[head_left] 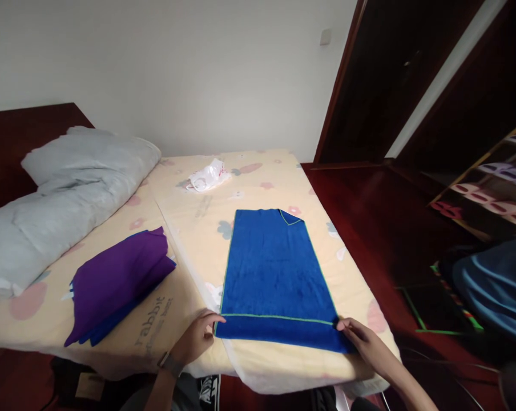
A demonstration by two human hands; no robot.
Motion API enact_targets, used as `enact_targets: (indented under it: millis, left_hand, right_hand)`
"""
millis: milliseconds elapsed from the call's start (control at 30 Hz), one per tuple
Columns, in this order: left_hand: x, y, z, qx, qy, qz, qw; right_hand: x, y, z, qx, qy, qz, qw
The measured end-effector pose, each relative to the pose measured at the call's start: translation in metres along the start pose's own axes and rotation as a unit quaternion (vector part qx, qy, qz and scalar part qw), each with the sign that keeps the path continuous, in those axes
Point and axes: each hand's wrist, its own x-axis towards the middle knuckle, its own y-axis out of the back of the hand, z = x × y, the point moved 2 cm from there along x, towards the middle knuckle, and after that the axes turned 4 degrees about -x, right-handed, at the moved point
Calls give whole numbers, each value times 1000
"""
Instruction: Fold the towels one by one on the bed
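A blue towel (275,268) with green edging lies spread on the bed. Its near edge is folded over into a narrow strip, so a green line runs across it, and its far right corner is turned in. My left hand (197,338), with a watch on the wrist, pinches the left end of the folded strip. At the strip's right end, the fingers of my right hand (363,341) are closed on the towel's edge. To the left, a purple cloth (119,279) rests on top of blue cloth (108,328) in a loose pile.
The bed (189,228) has a cream patterned sheet. A crumpled grey quilt (78,182) lies at the left, against the headboard (22,131). Farther back is a white plastic bag (209,175). Beyond the right edge stand a shoe rack (489,194) and dark blue fabric (498,274).
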Motion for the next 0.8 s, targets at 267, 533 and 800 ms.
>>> enact_targets:
  millis: [267,533,800]
  left_hand:
    - [1,-7,-5,-23,10,33,999]
    - [8,-12,4,-53,-6,41,998]
    - [5,-6,15,10,-35,9,999]
  right_hand:
    - [-27,5,-4,113,0,-126,986]
    - [-9,-2,-7,69,8,-27,997]
    - [-7,-3,1,37,46,-15,998]
